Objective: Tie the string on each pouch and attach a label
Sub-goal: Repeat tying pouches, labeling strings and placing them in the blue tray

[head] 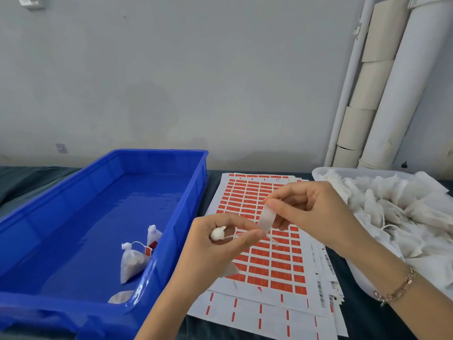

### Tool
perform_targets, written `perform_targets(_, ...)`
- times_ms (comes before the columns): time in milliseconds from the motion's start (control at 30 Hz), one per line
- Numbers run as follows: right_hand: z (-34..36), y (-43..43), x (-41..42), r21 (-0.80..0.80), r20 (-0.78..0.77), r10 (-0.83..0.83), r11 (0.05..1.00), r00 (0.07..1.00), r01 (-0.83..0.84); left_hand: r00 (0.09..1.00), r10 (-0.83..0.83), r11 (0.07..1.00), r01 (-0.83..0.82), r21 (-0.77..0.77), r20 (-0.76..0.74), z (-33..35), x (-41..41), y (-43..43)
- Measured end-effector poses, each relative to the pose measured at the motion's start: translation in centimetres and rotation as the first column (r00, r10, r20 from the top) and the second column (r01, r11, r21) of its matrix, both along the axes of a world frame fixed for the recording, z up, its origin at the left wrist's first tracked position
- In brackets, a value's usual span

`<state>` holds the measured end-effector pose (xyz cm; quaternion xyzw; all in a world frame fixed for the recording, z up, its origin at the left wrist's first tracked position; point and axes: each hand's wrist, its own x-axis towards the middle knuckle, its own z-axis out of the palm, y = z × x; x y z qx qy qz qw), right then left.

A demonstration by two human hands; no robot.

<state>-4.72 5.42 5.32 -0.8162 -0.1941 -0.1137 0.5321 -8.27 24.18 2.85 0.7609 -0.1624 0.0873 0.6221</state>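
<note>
- Above the middle of the surface (pixel 24 182), the left hand (pixel 215 251) is curled round a small white pouch (pixel 218 233), whose gathered neck pokes out by the thumb.
- A thin string (pixel 232 236) runs from that neck to the left fingertips.
- The right hand (pixel 311 212), with a bracelet (pixel 397 288) at the wrist, pinches a pale label (pixel 266 218) between thumb and forefinger. The label's lower end reaches the left fingertips.
- Under both hands lies a stack of sheets of red labels (pixel 269 263).
- Toward the left edge stands a blue tray (pixel 157 151). Near its right wall are three pouches: a tied and tagged pouch (pixel 131 262), a second pouch (pixel 153 235) and, half hidden by the rim, a third pouch (pixel 121 296).
- At the right edge, a white tray (pixel 318 173) holds a heap of loose pouches (pixel 392 207).
</note>
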Motion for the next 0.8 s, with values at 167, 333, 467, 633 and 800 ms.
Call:
perform_targets(167,-0.06,0.36,-0.27,-0.025,-0.013,0.038,0.999,0.999,-0.039,0.998,0.053,0.998,-0.054,-0.040,-0.034,0.13,0.00,-0.38)
perform_targets(333,-0.10,0.41,-0.36,-0.036,-0.029,0.046,0.998,0.999,-0.047,0.993,0.093,0.993,-0.097,-0.067,-0.069,-0.10,0.10,-0.55)
perform_targets(467,-0.06,0.40,-0.43,-0.046,-0.036,0.047,0.998,0.998,-0.049,0.990,0.121,0.990,-0.125,-0.057,-0.074,-0.29,0.25,-0.50)
perform_targets(633,-0.08,0.49,-0.47,-0.052,-0.047,0.041,0.998,0.998,-0.043,0.989,0.119,0.991,-0.124,-0.057,-0.084,-0.42,0.29,-0.61)
perform_targets(800,-0.13,0.67,-0.71,-0.008,-0.069,0.079,0.997,0.995,-0.079,0.988,0.128,0.989,-0.133,-0.057,-0.082,-0.39,0.16,-0.80)
